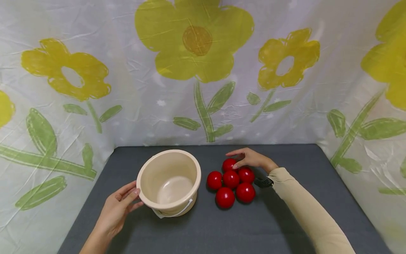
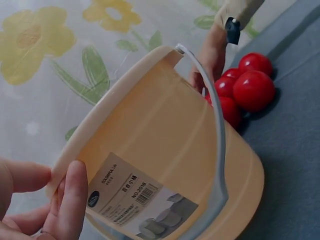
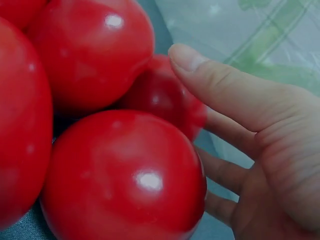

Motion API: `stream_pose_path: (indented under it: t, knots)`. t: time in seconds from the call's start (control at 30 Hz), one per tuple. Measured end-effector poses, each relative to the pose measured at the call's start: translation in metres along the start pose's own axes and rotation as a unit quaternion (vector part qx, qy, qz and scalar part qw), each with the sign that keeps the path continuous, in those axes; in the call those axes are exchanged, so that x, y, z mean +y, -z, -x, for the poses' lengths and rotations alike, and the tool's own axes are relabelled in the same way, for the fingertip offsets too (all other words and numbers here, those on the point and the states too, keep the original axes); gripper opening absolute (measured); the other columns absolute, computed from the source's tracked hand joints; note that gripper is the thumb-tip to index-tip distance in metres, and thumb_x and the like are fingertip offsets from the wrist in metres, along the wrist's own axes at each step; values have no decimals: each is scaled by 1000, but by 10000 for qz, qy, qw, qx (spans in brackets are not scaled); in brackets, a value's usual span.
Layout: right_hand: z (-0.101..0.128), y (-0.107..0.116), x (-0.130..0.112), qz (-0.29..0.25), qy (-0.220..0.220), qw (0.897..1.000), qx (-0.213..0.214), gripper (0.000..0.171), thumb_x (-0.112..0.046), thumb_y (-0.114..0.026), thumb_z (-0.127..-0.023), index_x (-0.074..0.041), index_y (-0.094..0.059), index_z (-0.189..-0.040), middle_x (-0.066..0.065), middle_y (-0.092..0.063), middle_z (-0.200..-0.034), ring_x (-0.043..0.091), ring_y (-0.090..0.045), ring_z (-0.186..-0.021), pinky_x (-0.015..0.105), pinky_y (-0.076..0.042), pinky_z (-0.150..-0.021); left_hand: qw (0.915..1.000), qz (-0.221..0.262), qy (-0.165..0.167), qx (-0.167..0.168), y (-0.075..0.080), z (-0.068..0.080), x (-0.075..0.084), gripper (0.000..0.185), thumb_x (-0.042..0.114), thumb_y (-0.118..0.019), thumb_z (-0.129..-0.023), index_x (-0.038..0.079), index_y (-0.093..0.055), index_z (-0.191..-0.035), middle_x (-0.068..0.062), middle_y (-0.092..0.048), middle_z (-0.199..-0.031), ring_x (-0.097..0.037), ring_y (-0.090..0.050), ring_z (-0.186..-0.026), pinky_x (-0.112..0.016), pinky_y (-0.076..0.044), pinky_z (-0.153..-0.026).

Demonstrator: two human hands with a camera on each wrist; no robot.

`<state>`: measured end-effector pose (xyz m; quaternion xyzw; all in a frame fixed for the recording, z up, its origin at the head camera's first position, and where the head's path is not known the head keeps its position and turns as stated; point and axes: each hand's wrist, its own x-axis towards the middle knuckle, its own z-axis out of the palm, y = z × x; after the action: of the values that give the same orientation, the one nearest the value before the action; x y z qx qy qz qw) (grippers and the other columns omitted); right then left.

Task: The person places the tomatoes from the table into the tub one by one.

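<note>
A cream plastic bucket (image 1: 169,180) stands at the left of the dark table, its white handle hanging down in front. My left hand (image 1: 118,208) pinches its rim between thumb and fingers; the left wrist view shows these fingers (image 2: 75,195) beside the bucket's label (image 2: 145,200). Several glossy red tomatoes (image 1: 231,179) lie in a cluster to the right of the bucket. My right hand (image 1: 252,157) is at the rearmost tomato (image 1: 229,164), thumb on the near side and fingers spread behind it. In the right wrist view that tomato (image 3: 160,95) is partly hidden by nearer ones.
A dark cloth-covered table (image 1: 215,233) carries everything. White curtains with printed yellow flowers (image 1: 196,38) rise behind it and at both sides. A black band (image 1: 264,182) is worn at the right wrist, beside the sleeve.
</note>
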<state>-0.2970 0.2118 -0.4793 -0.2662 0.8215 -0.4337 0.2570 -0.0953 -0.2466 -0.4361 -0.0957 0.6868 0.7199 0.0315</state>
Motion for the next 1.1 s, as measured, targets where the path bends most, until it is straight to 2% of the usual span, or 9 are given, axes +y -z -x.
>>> stream_pose_path:
  t: [0.13, 0.3, 0.53, 0.7, 0.83, 1.1]
  knots:
    - [-1, 0, 1, 78, -77, 9999, -4, 59, -20, -75, -88, -7, -53, -142, 15, -53, -146, 34, -55, -130, 44, -52, -102, 9996, 279, -40, -69, 0, -2, -3, 25, 10, -61, -98, 23, -59, -119, 13, -72, -103, -6, -67, -85, -26, -61, -74]
    - [0, 0, 1, 197, -120, 9997, 26, 56, -19, -75, -88, -8, -57, -139, 15, -58, -142, 35, -55, -129, 43, -53, -100, 9985, 534, -9, -151, 0, -5, -6, 28, 9, -60, -98, 33, -67, -109, 11, -73, -101, -6, -68, -82, -26, -61, -72]
    - [0, 0, 0, 154, -91, 9998, 100, 53, -19, -75, -88, -7, -58, -137, 17, -60, -139, 34, -60, -122, 40, -56, -95, 9967, 724, -116, -354, 0, -7, -7, 31, 5, -58, -98, 32, -69, -109, 7, -73, -98, -6, -68, -77, -25, -61, -68]
    - [0, 4, -7, 143, -152, 9993, 308, 52, -20, -75, -88, -11, -59, -137, 15, -64, -134, 32, -64, -115, 34, -57, -90, 9960, 724, -170, -485, -3, -8, -5, 31, 5, -57, -98, 31, -69, -109, 7, -72, -95, -6, -67, -74, -23, -60, -66]
    - [-2, 10, -18, 146, -100, 9987, 478, 52, -21, -76, -87, -12, -60, -137, 14, -63, -134, 33, -64, -116, 35, -57, -91, 9950, 762, -136, -624, -7, -7, -5, 31, 5, -57, -99, 31, -68, -109, 6, -72, -95, -5, -67, -74, -21, -59, -64]
    - [-8, 12, -51, 42, 265, 9981, 552, 53, -19, -78, -86, -15, -61, -136, 13, -60, -139, 35, -62, -121, 36, -58, -89, 9938, 791, -174, -760, -12, -4, -6, 32, 4, -55, -99, 31, -67, -111, 5, -72, -96, -5, -67, -75, -21, -59, -64]
